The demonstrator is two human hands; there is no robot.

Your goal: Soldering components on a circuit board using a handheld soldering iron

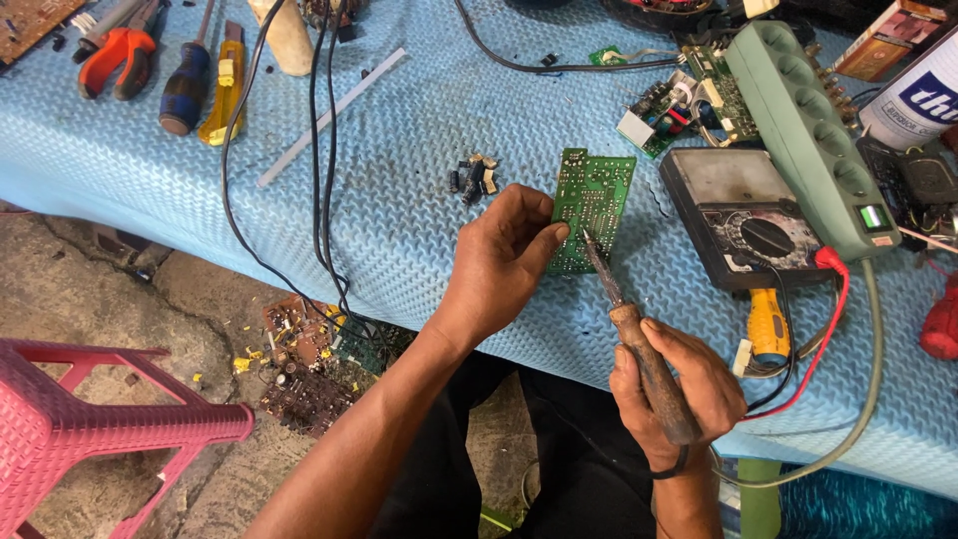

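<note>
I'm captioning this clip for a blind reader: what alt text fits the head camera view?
The left hand steadies a green rectangular circuit board on a blue textured table cover, while the right hand holds a wooden-handled soldering iron, tip on the board. A black analogue multimeter and a green power strip lie to the right.

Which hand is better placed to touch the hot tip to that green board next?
The right hand, most likely. It grips the soldering iron by its wooden handle, with the tip already at the green circuit board. The left hand is occupied, its fingers steadying the board's edge.
</note>
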